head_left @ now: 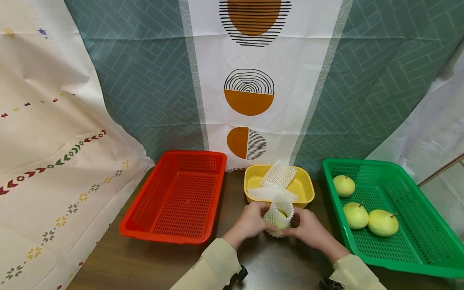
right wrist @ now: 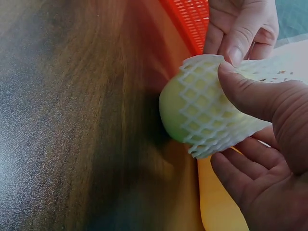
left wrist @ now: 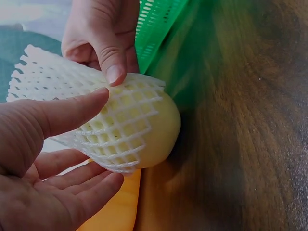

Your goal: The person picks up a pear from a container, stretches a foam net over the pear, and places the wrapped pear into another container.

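At a wooden table (left wrist: 250, 134), white netting (left wrist: 118, 134) partly covers pale-yellow fruit (left wrist: 163, 127).

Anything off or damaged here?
No spill or visible damage. One mild oddity: the foam net leaves one end of the fruit bare in both wrist views, so it may not be fully seated.

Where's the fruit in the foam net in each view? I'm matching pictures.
Head: fruit below and right of centre, between left hand and right hand.
Left wrist: near the middle, bare end facing right.
Right wrist: just right of centre, bare end facing left.
Shared landmark: yellow tub, behind it in head, at the bottom in both wrist views.
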{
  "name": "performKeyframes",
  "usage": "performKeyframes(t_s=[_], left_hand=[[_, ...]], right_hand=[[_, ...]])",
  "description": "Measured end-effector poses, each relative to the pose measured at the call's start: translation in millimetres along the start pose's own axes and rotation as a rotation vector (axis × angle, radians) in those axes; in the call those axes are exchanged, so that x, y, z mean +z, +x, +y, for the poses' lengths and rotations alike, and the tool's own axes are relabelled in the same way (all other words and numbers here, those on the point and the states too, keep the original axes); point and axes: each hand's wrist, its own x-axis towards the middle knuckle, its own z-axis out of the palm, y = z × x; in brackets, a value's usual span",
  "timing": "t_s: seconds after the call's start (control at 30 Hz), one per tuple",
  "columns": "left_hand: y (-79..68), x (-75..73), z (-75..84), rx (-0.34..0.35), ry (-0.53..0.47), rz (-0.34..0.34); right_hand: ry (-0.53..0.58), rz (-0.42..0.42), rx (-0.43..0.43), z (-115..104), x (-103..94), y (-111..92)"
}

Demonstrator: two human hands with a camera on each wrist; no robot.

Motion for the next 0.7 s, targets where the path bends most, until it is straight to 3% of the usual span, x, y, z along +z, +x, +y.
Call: performKeyframes(t_s=[0.27, 0.7], left_hand=[[0.0, -0.1, -0.5, 0.003, 0.06, -0.012], [0.8, 3.0, -10.2, -0.031, 0.068, -0.039]], right_hand=[[-0.035, -0.005, 0.046, 7, 3.2, 4], [-0.028, -0.049, 0.054, 14, 7.1, 5]])
